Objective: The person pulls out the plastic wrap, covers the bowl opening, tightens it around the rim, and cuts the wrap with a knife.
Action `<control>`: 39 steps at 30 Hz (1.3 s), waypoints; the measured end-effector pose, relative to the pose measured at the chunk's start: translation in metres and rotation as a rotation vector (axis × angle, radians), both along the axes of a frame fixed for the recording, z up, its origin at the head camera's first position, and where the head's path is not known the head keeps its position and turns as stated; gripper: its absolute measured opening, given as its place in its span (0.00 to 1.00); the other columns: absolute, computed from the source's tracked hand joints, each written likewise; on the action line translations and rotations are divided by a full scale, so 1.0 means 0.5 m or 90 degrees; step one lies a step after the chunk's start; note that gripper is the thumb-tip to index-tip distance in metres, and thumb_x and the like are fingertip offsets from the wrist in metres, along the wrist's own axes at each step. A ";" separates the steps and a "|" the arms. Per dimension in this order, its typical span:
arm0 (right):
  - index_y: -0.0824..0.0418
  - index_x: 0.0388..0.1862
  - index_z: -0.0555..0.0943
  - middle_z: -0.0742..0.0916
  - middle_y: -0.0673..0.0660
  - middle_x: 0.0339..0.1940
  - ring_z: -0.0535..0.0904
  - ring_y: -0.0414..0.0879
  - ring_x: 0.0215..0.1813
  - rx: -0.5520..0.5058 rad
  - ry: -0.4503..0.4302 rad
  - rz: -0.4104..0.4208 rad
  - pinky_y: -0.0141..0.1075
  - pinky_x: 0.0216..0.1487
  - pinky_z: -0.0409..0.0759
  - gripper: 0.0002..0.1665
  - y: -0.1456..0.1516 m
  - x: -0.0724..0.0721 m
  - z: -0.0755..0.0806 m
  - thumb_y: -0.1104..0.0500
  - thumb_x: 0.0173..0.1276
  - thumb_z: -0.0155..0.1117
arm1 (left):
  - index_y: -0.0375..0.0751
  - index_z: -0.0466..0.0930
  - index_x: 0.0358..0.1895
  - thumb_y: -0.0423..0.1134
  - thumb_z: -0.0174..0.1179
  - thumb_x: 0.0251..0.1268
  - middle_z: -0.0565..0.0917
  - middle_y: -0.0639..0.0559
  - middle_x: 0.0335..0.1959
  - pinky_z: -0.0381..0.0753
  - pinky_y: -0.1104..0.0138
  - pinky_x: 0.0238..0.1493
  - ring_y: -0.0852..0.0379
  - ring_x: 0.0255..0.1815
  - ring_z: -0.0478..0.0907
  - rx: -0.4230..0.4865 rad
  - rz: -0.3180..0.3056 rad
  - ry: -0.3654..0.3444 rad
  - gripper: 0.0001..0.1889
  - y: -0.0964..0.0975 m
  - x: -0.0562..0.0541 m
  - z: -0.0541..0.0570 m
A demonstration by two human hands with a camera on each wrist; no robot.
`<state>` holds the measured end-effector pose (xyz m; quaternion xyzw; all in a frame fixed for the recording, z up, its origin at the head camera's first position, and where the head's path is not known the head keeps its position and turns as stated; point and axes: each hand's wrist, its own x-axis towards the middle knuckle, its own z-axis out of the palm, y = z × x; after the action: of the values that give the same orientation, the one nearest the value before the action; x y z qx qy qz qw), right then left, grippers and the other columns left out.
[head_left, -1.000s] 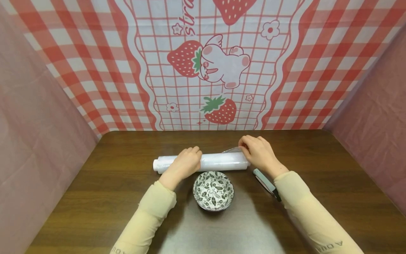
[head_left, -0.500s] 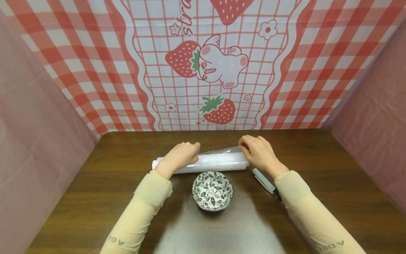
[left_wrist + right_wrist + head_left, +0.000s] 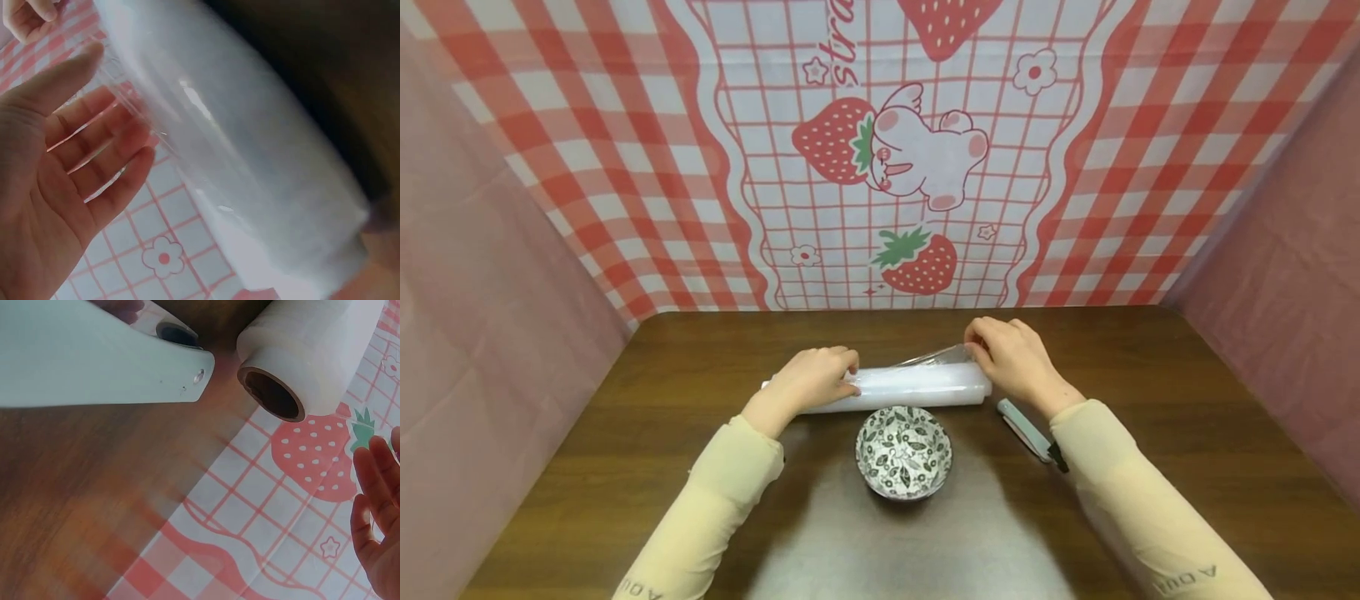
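Note:
A roll of cling film (image 3: 917,388) lies crosswise on the table. Loose film (image 3: 942,357) rises from its far right side to my right hand (image 3: 1011,358), which pinches the edge between thumb and fingertips. In the right wrist view that hand shows only partly, at the right edge. My left hand (image 3: 811,379) is at the left part of the roll. The left wrist view shows this hand (image 3: 81,150) with fingers spread and nothing gripped, fingertips close to the film's edge; whether they touch it I cannot tell. A patterned bowl (image 3: 903,454) stands just in front of the roll.
Right of the bowl lies a slim pale green tool (image 3: 1026,431) with a black end; its kind is unclear. A strawberry-print cloth (image 3: 917,167) hangs behind the wooden table (image 3: 625,467). Pink cloths (image 3: 1292,250) hang at both sides.
My left hand has come off its hold, moved left along the roll and loosened its fingers. The right hand keeps its pinch in nearly the same place, with the film still raised.

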<state>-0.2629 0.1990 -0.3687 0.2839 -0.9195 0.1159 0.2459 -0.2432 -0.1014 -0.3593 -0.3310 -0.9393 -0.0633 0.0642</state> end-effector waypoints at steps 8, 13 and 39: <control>0.54 0.31 0.75 0.82 0.49 0.28 0.75 0.42 0.30 -0.007 -0.001 0.005 0.39 0.35 0.69 0.05 -0.001 0.000 0.003 0.59 0.57 0.62 | 0.43 0.77 0.31 0.40 0.66 0.47 0.78 0.52 0.30 0.74 0.60 0.34 0.53 0.31 0.78 -0.030 0.003 0.103 0.09 -0.034 0.015 -0.014; 0.54 0.31 0.75 0.82 0.49 0.28 0.75 0.42 0.30 -0.008 0.002 0.005 0.39 0.35 0.69 0.05 0.003 0.001 0.002 0.59 0.57 0.62 | 0.43 0.76 0.28 0.38 0.65 0.49 0.77 0.52 0.27 0.73 0.61 0.31 0.53 0.29 0.77 -0.035 -0.003 0.123 0.07 -0.042 0.016 -0.015; 0.59 0.33 0.74 0.78 0.52 0.29 0.73 0.44 0.32 -0.059 -0.075 0.033 0.39 0.34 0.72 0.03 0.001 0.000 0.007 0.64 0.61 0.59 | 0.42 0.75 0.31 0.35 0.55 0.61 0.80 0.52 0.24 0.76 0.62 0.29 0.57 0.24 0.76 0.036 0.025 -0.031 0.02 -0.058 -0.037 0.025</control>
<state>-0.2630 0.1996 -0.3650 0.2883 -0.9186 0.1810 0.2008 -0.2619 -0.1306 -0.3465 -0.3085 -0.9449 -0.0964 0.0519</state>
